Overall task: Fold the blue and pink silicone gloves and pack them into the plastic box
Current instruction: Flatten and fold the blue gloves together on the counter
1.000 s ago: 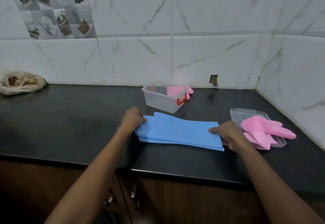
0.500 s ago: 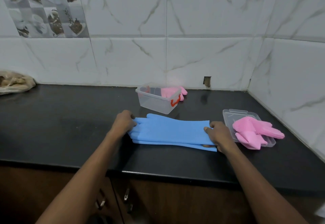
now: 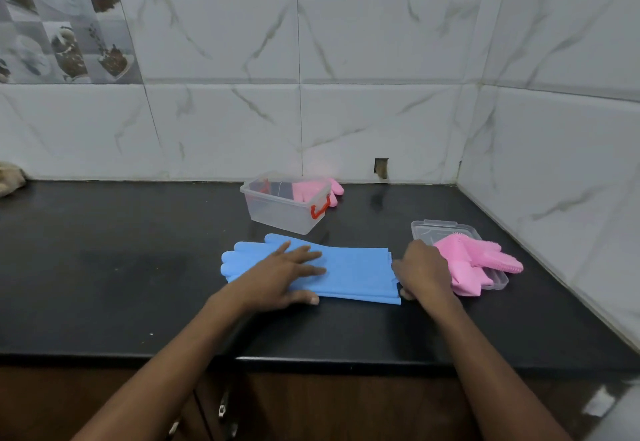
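Fingers (image 3: 304, 253) of the left hand (image 3: 277, 276), which a moment ago gripped the fingertip end of the blue gloves (image 3: 353, 274), now lie spread flat across their middle, while the right hand (image 3: 424, 272) still curls round the cuffs. The stack lies on the desk (image 3: 104, 267) before the open box (image 3: 277, 212), seemingly pinned ready for folding. No brand or writing is legible.

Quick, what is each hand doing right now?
Left hand: open, pressing flat on the blue gloves.
Right hand: fingers curled, holding their cuff end.
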